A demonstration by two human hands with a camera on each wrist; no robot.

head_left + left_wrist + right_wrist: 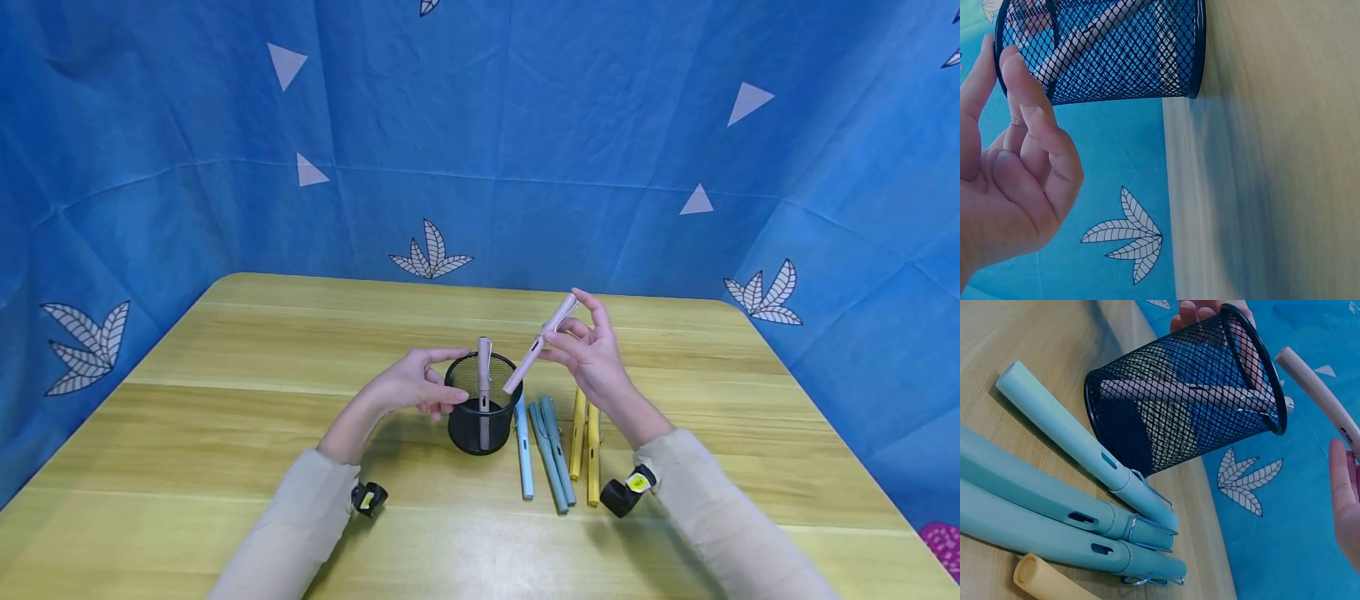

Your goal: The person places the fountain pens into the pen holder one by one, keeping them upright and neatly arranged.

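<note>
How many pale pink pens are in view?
2: one slim pale pink pen stands inside the round black mesh cup; the other pale pink pen is held in the right hand.

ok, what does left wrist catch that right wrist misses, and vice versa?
Left wrist only: the palm of the left hand.
Right wrist only: a light-blue pen, two teal pens and part of a yellow pen on the table; also the right hand holding a pink pen (at most a blur behind the mesh in left wrist).
Both: black mesh cup, the pen inside it, left hand's fingers, table, blue backdrop.
</note>
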